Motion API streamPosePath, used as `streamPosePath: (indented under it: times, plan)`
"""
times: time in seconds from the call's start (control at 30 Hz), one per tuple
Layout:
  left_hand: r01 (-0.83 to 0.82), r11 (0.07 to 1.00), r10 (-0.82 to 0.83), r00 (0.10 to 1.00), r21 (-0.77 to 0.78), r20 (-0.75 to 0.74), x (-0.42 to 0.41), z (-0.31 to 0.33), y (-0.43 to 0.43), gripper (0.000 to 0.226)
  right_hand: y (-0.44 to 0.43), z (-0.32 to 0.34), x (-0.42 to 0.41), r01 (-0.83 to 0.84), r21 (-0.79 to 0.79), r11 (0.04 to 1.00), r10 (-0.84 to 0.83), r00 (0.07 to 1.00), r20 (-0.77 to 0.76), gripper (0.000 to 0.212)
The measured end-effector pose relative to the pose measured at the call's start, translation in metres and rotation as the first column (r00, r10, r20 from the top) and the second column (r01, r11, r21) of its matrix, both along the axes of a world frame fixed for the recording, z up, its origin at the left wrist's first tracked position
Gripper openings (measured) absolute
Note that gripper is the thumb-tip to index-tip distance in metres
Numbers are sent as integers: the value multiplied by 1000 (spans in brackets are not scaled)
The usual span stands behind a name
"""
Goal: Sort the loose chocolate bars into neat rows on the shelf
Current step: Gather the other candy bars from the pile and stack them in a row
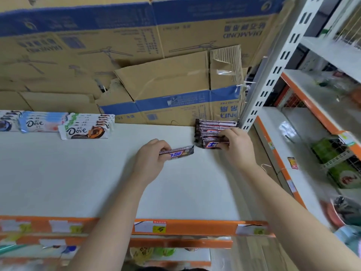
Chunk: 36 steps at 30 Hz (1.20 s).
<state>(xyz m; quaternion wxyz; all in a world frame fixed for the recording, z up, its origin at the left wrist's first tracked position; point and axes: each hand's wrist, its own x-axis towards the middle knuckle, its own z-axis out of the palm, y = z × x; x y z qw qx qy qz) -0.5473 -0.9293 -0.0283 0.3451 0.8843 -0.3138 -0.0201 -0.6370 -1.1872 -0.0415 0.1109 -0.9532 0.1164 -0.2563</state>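
Orange price rail (195,226) fronts the white shelf (78,182). Left hand (150,161) pinches a loose Snickers bar (182,152) mid-shelf. Right hand (237,146) grips the front bar (212,145) of the Snickers row (214,125) at the back-right corner. Open shelf separates it from the Dove bars (88,128).

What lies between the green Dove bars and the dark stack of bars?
Head view: only bare white shelf between Dove bars and dark stack; the left hand holds one bar just in front.

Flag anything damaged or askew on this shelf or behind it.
The cardboard box behind the shelf has a ragged torn edge and loose clear tape. The front Dove bar lies skewed against its row. The left hand holds one brown bar, not yet in the stack.
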Motion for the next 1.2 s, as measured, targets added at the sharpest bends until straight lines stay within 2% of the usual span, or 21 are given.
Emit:
streamPosePath:
  times: [0.13, 0.23, 0.33, 0.5, 0.73, 1.03, 1.2]
  plan:
    - [33, 999, -33, 999, -28, 3, -8, -2, -24, 13, 10, 2, -27, -12, 84, 996, 9, 999, 39, 16]
    - [103, 994, -102, 995, -43, 15, -17, 0, -50, 13, 11, -4, -56, -77, 141, 987, 80, 997, -15, 12]
    - [179, 982, -176, 983, -60, 57, -23, 0, -78, 15, 11, -10, -76, -159, 140, 977, 175, 978, -114, 11]
    - [243, 969, -236, 963, -37, 131, -31, -6, -117, 16, 16, -18, -87, -157, 138, 978, 171, 981, -95, 13]
    - [169, 982, -153, 973, -80, 174, -28, -12, -133, 16, 17, -17, -87, -150, 153, 977, 163, 983, -79, 14]
    - [44, 999, -50, 974, 29, 221, -20, -3, -135, 18, 18, -13, -84, -122, 139, 983, 139, 982, -127, 14]
    - [-33, 999, 29, 959, 10, 280, -9, -3, -102, 8, 30, -4, -64, -123, 147, 981, 141, 983, -120, 9]
